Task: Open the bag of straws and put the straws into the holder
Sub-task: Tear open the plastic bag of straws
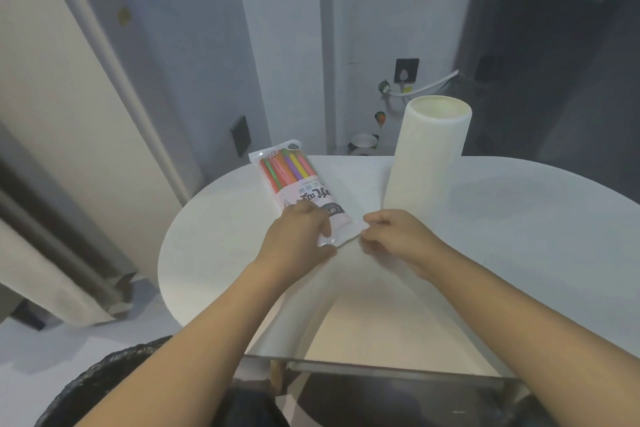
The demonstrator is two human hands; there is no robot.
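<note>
White and rounded, the surface (519, 236) carries a bag (294, 180) of coloured straws (285, 165) lying flat at its far left, with a tall pale holder (427, 156) standing upright just to the right of it. The left hand (298, 236) presses down on the bag's near end, fingers curled over the sealed edge, while the right hand (394, 236) pinches that end's right corner. The bag looks unopened, so tearing seems to be the step in hand. A hard, uneven pull could split the film down its length and spill straws across the surface or off its edge. A sideways jerk of the right hand might also knock the holder, which stands close by and looks tall enough to tip.
</note>
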